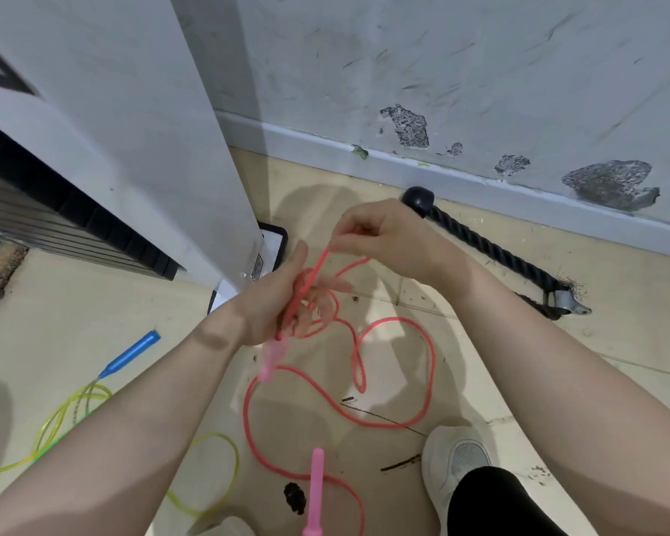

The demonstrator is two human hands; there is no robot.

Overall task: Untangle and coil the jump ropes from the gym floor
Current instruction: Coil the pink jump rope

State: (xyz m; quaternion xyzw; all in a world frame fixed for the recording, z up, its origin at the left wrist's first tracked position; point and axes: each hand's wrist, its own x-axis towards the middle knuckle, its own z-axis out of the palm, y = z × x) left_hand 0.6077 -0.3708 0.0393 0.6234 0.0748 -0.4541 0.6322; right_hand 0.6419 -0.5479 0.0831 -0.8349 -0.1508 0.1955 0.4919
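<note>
Palm-up left hand curls around loops of thin pink plastic jump rope; raised right hand pinches one strand between fingertips.

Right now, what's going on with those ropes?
A person is winding the pink jump rope. The left hand holds a few loops and one pink handle, while the right hand pinches the cord and pulls it up taut. Most of that rope lies loose on the floor, its other handle down near the white shoe. A yellow rope with a blue handle lies untouched to the left.
</note>
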